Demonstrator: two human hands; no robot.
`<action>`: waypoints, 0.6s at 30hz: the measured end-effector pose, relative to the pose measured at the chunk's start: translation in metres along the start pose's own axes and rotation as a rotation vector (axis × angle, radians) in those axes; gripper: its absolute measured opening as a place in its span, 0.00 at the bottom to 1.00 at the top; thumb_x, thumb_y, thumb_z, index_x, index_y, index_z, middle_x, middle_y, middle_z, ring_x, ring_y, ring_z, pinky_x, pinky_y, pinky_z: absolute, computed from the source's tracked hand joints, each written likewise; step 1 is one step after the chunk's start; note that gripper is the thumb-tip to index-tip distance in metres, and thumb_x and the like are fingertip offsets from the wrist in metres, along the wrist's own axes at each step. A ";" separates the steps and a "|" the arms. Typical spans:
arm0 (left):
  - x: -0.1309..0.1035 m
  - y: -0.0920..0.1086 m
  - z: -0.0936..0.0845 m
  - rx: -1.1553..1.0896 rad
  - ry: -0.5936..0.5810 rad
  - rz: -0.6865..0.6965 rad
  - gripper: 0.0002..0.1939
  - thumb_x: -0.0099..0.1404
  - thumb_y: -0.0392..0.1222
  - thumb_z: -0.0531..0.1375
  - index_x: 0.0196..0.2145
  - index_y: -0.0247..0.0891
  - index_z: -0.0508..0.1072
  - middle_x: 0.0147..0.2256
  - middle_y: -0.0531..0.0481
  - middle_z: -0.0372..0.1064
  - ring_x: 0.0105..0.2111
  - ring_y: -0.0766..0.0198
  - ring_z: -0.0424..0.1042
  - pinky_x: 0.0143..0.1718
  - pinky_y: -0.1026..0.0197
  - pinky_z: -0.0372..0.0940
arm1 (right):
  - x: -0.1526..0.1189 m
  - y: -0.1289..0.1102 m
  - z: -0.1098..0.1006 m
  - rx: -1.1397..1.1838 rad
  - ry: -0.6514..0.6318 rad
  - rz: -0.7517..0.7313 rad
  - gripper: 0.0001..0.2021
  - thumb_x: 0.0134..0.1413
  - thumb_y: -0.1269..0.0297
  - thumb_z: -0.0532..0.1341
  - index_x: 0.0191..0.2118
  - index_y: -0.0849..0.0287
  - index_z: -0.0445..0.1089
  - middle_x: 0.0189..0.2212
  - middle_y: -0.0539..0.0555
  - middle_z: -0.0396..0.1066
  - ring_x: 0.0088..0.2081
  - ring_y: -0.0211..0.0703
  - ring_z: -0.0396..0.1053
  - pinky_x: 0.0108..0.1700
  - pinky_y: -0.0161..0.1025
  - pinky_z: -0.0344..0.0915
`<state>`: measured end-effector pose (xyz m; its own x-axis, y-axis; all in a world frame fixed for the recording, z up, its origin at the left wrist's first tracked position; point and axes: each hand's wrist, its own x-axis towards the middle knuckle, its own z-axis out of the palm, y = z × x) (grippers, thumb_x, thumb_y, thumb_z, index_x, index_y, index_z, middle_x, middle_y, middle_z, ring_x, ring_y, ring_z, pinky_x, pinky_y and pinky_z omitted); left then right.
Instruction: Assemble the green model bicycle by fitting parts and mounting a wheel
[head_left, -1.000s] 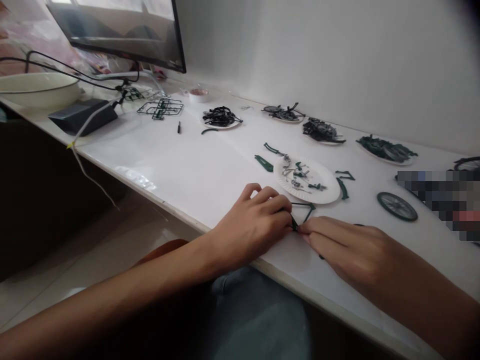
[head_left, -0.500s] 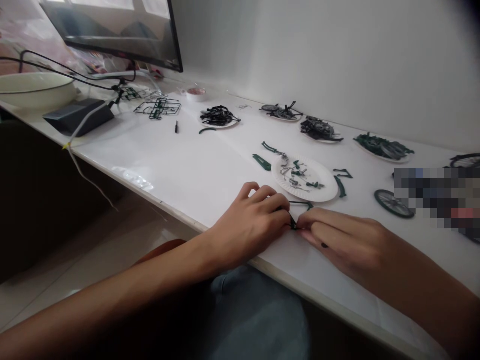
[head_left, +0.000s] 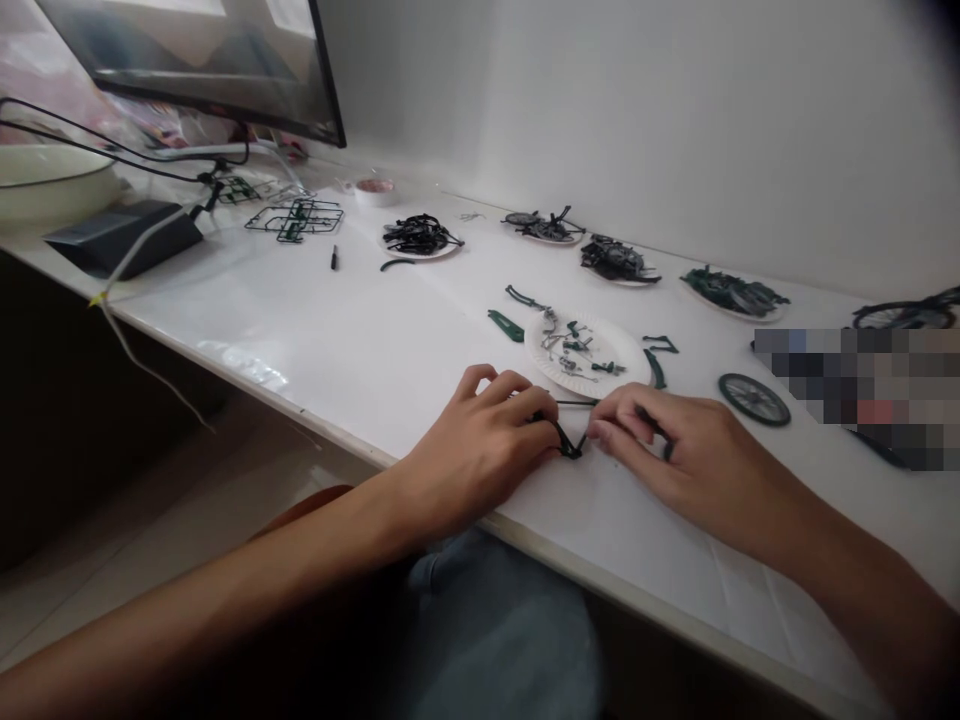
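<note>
My left hand (head_left: 499, 440) is closed around a dark toy bicycle frame (head_left: 571, 453), whose V-shaped lower corner shows by its fingertips at the table's front edge. On the other side my right hand (head_left: 675, 440) pinches the frame's slanting tube between thumb and forefinger. Most of the frame is hidden by the fingers. Just beyond the hands lies a white paper plate (head_left: 589, 382) with small grey and green parts. Around its rim are a green flat part (head_left: 506, 325), a curved green fender-like piece (head_left: 655, 368) and a green angled bracket (head_left: 661, 344).
A toy wheel (head_left: 754, 399) lies to the right. Plates of black parts (head_left: 420, 235), dark parts (head_left: 616, 260) and green parts (head_left: 735, 290) stand along the back. Farther left are part sprues (head_left: 296, 220), a small knife-like tool (head_left: 334, 258), a grey box (head_left: 124, 238) and a monitor (head_left: 217, 60).
My right hand has drawn back and turned, its fingers now more raised, leaving more of the frame's corner visible. The left hand keeps its hold. The whole view has shifted slightly.
</note>
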<state>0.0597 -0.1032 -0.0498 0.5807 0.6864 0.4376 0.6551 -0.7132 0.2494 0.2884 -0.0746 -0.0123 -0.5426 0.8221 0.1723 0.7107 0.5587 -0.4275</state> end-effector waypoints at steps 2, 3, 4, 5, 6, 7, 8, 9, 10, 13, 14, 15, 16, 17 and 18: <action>0.000 0.000 0.000 -0.006 -0.002 -0.003 0.11 0.76 0.37 0.52 0.42 0.40 0.75 0.49 0.51 0.72 0.51 0.57 0.66 0.55 0.49 0.52 | 0.001 0.000 0.002 -0.014 -0.018 -0.001 0.16 0.61 0.63 0.59 0.26 0.54 0.52 0.26 0.48 0.68 0.27 0.38 0.63 0.29 0.37 0.58; 0.000 0.001 0.000 -0.010 0.003 -0.006 0.11 0.76 0.38 0.52 0.41 0.40 0.75 0.49 0.51 0.72 0.51 0.57 0.66 0.55 0.49 0.52 | 0.001 0.000 0.002 -0.025 -0.020 -0.008 0.16 0.62 0.63 0.59 0.26 0.54 0.52 0.26 0.48 0.68 0.27 0.38 0.63 0.29 0.37 0.58; 0.000 0.001 0.000 -0.015 0.006 -0.010 0.11 0.76 0.38 0.52 0.41 0.40 0.75 0.49 0.51 0.72 0.51 0.57 0.66 0.55 0.49 0.52 | 0.000 -0.001 0.002 -0.032 -0.022 -0.017 0.16 0.62 0.63 0.59 0.26 0.54 0.52 0.26 0.48 0.68 0.27 0.38 0.63 0.29 0.37 0.58; 0.000 0.001 0.000 -0.022 0.009 -0.013 0.11 0.76 0.38 0.52 0.41 0.40 0.75 0.49 0.51 0.72 0.50 0.57 0.66 0.55 0.49 0.52 | 0.000 -0.001 0.002 -0.039 -0.027 -0.023 0.16 0.62 0.63 0.59 0.26 0.54 0.52 0.26 0.48 0.68 0.26 0.38 0.63 0.29 0.37 0.58; 0.000 0.001 0.000 -0.028 0.011 -0.017 0.11 0.76 0.39 0.52 0.41 0.40 0.75 0.48 0.51 0.72 0.50 0.57 0.66 0.55 0.49 0.52 | -0.001 -0.002 0.002 -0.047 -0.036 -0.028 0.15 0.63 0.63 0.58 0.27 0.54 0.52 0.25 0.48 0.67 0.26 0.38 0.62 0.29 0.37 0.58; 0.000 0.001 0.000 -0.034 0.014 -0.019 0.11 0.76 0.39 0.52 0.41 0.40 0.75 0.48 0.51 0.72 0.50 0.57 0.66 0.55 0.50 0.52 | -0.001 -0.002 0.003 -0.053 -0.046 -0.030 0.15 0.64 0.63 0.58 0.27 0.54 0.52 0.25 0.47 0.66 0.26 0.38 0.62 0.29 0.37 0.58; 0.001 0.002 0.000 -0.038 0.014 -0.020 0.12 0.76 0.39 0.52 0.41 0.40 0.75 0.48 0.50 0.73 0.50 0.58 0.66 0.55 0.50 0.52 | -0.001 -0.002 0.003 -0.055 -0.055 -0.029 0.15 0.64 0.63 0.57 0.28 0.54 0.52 0.25 0.47 0.66 0.26 0.37 0.62 0.29 0.37 0.58; 0.001 0.002 0.001 -0.042 0.016 -0.020 0.12 0.76 0.39 0.52 0.41 0.40 0.75 0.48 0.50 0.73 0.50 0.58 0.66 0.54 0.50 0.51 | -0.002 -0.002 0.003 -0.054 -0.063 -0.027 0.15 0.65 0.63 0.57 0.28 0.54 0.52 0.25 0.47 0.67 0.26 0.37 0.62 0.29 0.37 0.58; 0.001 0.001 0.001 -0.046 0.020 -0.021 0.12 0.76 0.40 0.52 0.41 0.40 0.75 0.48 0.50 0.73 0.50 0.58 0.66 0.55 0.50 0.51 | -0.002 -0.002 0.003 -0.052 -0.066 -0.024 0.16 0.65 0.63 0.57 0.28 0.54 0.51 0.26 0.48 0.67 0.26 0.37 0.62 0.29 0.37 0.58; 0.001 0.001 0.002 -0.051 0.034 -0.024 0.11 0.75 0.40 0.54 0.40 0.41 0.76 0.48 0.51 0.73 0.50 0.58 0.66 0.55 0.49 0.50 | -0.002 0.000 0.005 -0.056 -0.068 -0.023 0.16 0.64 0.64 0.58 0.28 0.54 0.50 0.26 0.47 0.67 0.25 0.36 0.61 0.29 0.36 0.57; 0.001 0.001 0.002 -0.051 0.036 -0.027 0.10 0.75 0.40 0.54 0.40 0.41 0.76 0.48 0.51 0.73 0.50 0.58 0.66 0.55 0.49 0.50 | -0.002 0.000 0.006 -0.065 -0.070 -0.023 0.15 0.64 0.64 0.58 0.28 0.55 0.51 0.25 0.47 0.66 0.25 0.36 0.61 0.29 0.36 0.57; 0.001 0.001 0.002 -0.051 0.038 -0.029 0.10 0.75 0.39 0.54 0.40 0.41 0.76 0.48 0.51 0.73 0.50 0.58 0.66 0.56 0.49 0.50 | -0.002 0.000 0.007 -0.076 -0.072 -0.023 0.15 0.64 0.64 0.58 0.28 0.55 0.52 0.24 0.46 0.65 0.25 0.35 0.60 0.28 0.36 0.56; 0.001 0.001 0.002 -0.051 0.036 -0.030 0.10 0.75 0.39 0.54 0.40 0.41 0.76 0.48 0.51 0.73 0.51 0.58 0.66 0.56 0.49 0.49 | -0.001 0.000 0.007 -0.084 -0.075 -0.023 0.14 0.63 0.64 0.58 0.28 0.55 0.53 0.24 0.45 0.63 0.24 0.35 0.60 0.28 0.36 0.56; 0.001 0.001 0.002 -0.052 0.036 -0.029 0.10 0.75 0.39 0.54 0.40 0.41 0.76 0.48 0.51 0.73 0.51 0.58 0.66 0.56 0.49 0.49 | -0.001 0.000 0.008 -0.091 -0.077 -0.020 0.14 0.63 0.64 0.58 0.28 0.55 0.53 0.23 0.45 0.62 0.24 0.35 0.59 0.27 0.35 0.55; 0.001 0.001 0.002 -0.053 0.032 -0.028 0.11 0.75 0.39 0.54 0.40 0.41 0.76 0.48 0.51 0.73 0.51 0.58 0.66 0.56 0.49 0.49 | -0.001 0.000 0.009 -0.094 -0.079 -0.016 0.14 0.63 0.65 0.58 0.28 0.55 0.53 0.23 0.45 0.61 0.24 0.35 0.59 0.27 0.35 0.55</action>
<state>0.0614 -0.1030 -0.0511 0.5462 0.7018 0.4574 0.6438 -0.7010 0.3068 0.2846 -0.0765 -0.0200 -0.5855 0.8037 0.1062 0.7383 0.5828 -0.3394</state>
